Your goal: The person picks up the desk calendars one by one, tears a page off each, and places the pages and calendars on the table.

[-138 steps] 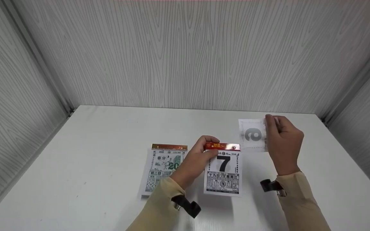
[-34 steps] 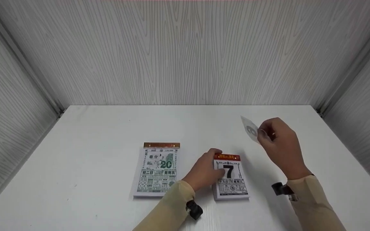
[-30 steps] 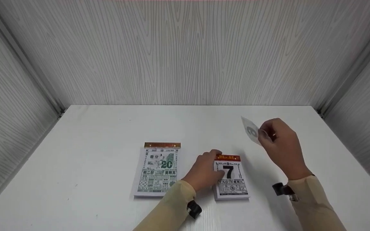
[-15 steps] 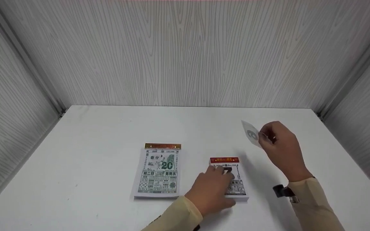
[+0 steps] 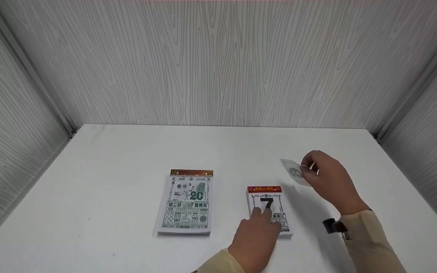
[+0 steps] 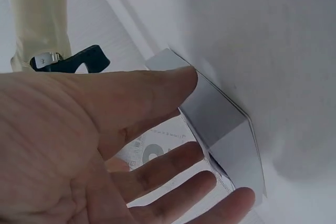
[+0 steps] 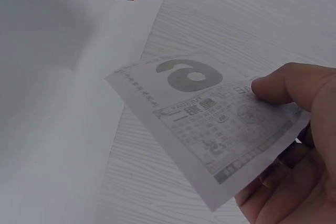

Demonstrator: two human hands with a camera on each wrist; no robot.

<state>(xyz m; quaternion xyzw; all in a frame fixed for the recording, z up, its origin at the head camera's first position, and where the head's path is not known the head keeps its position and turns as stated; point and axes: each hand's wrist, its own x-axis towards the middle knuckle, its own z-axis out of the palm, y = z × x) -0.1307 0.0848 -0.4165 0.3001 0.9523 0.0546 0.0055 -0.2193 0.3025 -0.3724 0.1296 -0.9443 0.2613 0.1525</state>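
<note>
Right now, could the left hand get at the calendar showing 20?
Probably yes: the left hand is at the calendar showing 7, and no object shows between that hand and the calendar showing 20. The right hand, pinching a loose sheet, is off on the other side.

High head view, forward-down over the table [image 5: 104,185] — close wrist views, loose sheet [image 7: 191,119] in head and right wrist.

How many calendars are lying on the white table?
2. The larger calendar, with a green 20, lies on the left; the smaller calendar, with a black 7, lies to its right, partly covered by the left hand. None seems hidden.
</note>
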